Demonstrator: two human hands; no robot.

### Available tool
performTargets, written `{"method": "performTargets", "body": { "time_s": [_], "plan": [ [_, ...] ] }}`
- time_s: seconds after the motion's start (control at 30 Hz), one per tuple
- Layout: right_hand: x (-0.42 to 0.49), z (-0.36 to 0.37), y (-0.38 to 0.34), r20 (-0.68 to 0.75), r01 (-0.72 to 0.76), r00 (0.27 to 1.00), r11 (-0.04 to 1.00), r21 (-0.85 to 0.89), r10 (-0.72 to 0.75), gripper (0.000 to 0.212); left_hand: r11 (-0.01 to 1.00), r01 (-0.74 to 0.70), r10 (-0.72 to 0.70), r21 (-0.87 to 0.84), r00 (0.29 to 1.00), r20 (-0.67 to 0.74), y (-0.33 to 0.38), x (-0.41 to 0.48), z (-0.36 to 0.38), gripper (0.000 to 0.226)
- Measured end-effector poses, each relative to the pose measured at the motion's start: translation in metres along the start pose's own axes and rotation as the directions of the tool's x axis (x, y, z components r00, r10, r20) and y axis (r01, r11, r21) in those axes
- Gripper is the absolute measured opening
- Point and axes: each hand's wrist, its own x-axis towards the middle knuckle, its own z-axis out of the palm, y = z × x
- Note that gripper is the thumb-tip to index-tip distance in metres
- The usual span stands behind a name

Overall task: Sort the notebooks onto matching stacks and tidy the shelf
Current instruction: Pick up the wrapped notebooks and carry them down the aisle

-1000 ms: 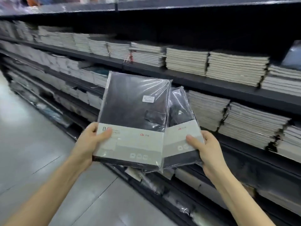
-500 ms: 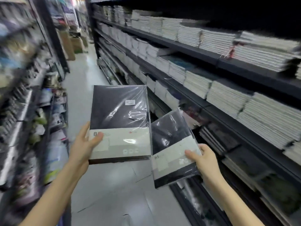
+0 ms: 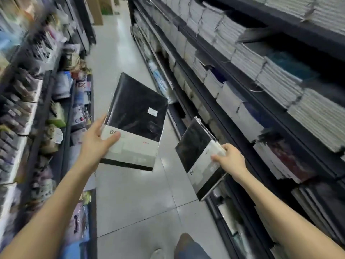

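Black, plastic-wrapped notebooks, two of them, are held out over the pale floor [image 3: 134,202] of a shop aisle. The left hand [image 3: 97,139] grips the larger notebook [image 3: 138,116] at its near left edge. Its thumb lies across the pale band on the cover, and the fingers behind cannot be seen. To the right and a little nearer, the right hand [image 3: 230,157] pinches the smaller notebook [image 3: 199,161] by its right edge, thumb on the front and fingers curled round the side. This one tilts towards the dark shelf unit [image 3: 268,111] on the right and sits just beside its lower levels. Each pale band carries the print B5.

The shelf unit runs from near to far, filled with stacks of pale-edged notebooks [image 3: 317,116]. Some stacks look uneven, and a few covers lie askew at the upper right. Blurred racks of mixed goods [image 3: 37,109] fill the left side.

Neither notebook has reached a stack, so the sorting seems to be at an early or middle stage. Both still need a matching pile, and the ragged stacks still need straightening.
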Motion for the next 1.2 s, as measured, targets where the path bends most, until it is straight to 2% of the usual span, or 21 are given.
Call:
{"method": "performTargets", "body": {
  "time_s": [0.23, 0.4, 0.7, 0.83, 0.97, 1.1, 1.2],
  "plan": [
    [0.188, 0.031, -0.063, 0.063, 0.068, 0.996, 0.992, -0.105, -0.062, 0.022, 0.993, 0.04, -0.037, 0.109, 0.999, -0.029, -0.035, 0.156, 0.022, 0.074],
    [0.329, 0.047, -0.126, 0.134, 0.131, 0.985, 0.982, -0.137, -0.112, 0.023, 0.985, 0.058, -0.037, 0.163, 0.991, -0.128, -0.036, 0.262, 0.038, 0.07],
    [0.554, 0.122, -0.253, 0.244, 0.216, 0.956, 0.953, -0.214, -0.161, 0.027, 0.962, 0.143, -0.054, 0.232, 0.934, -0.352, -0.057, 0.462, 0.01, 0.071],
    [0.648, 0.168, -0.312, 0.275, 0.267, 0.943, 0.919, -0.289, -0.188, 0.027, 0.955, 0.131, -0.028, 0.265, 0.933, -0.358, -0.078, 0.58, -0.011, 0.068],
    [0.735, 0.206, -0.382, 0.256, 0.256, 0.951, 0.91, -0.328, -0.175, 0.022, 0.947, 0.111, -0.011, 0.301, 0.948, -0.317, -0.087, 0.71, -0.035, 0.071],
    [0.815, 0.232, -0.451, 0.204, 0.2, 0.968, 0.939, -0.281, -0.145, 0.022, 0.947, 0.082, -0.01, 0.31, 0.974, -0.227, -0.084, 0.838, -0.059, 0.073],
    [0.873, 0.247, -0.495, 0.16, 0.154, 0.98, 0.962, -0.227, -0.119, 0.02, 0.943, 0.07, 0.006, 0.326, 0.974, -0.227, -0.081, 0.926, -0.065, 0.073]
  ]
}}
